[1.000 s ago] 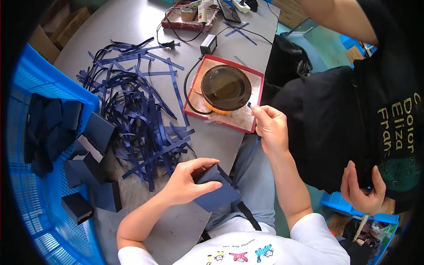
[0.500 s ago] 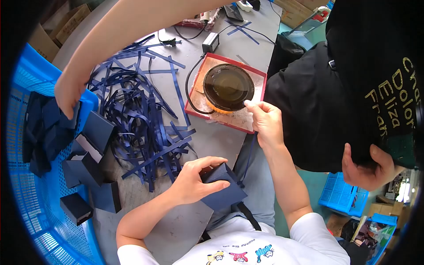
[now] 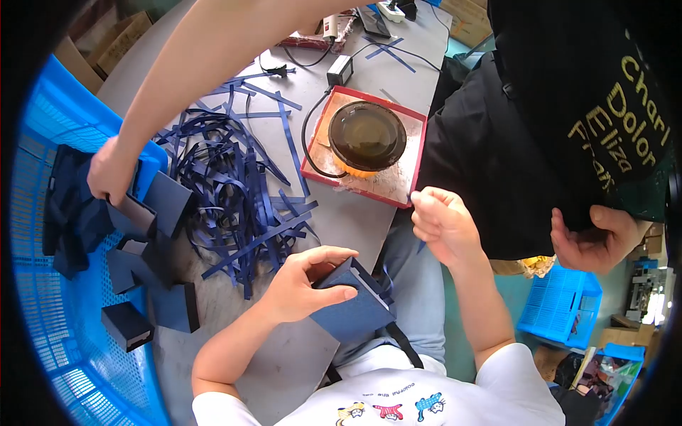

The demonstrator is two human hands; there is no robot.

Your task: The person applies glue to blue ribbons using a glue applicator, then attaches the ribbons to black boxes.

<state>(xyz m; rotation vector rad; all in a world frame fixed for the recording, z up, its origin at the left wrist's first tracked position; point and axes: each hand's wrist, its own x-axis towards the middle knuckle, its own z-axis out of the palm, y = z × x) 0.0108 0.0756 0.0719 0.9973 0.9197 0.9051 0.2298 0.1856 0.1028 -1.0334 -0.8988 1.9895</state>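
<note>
Left hand (image 3: 302,287) is gripping a box (image 3: 355,307) at lower centre.
Right hand (image 3: 440,224) is pinching a ribbon (image 3: 422,246) just below the tray (image 3: 419,153); the box is looking light and stiff, likely best held by its edges.

Our grey counter (image 3: 355,220) carries tangled navy ribbons (image 3: 227,184), a red tray (image 3: 415,167), and dark boxes (image 3: 174,305).

Left hand (image 3: 298,287) grips navy box (image 3: 355,307); right hand (image 3: 444,226) pinches ribbon strip (image 3: 421,246).
</note>
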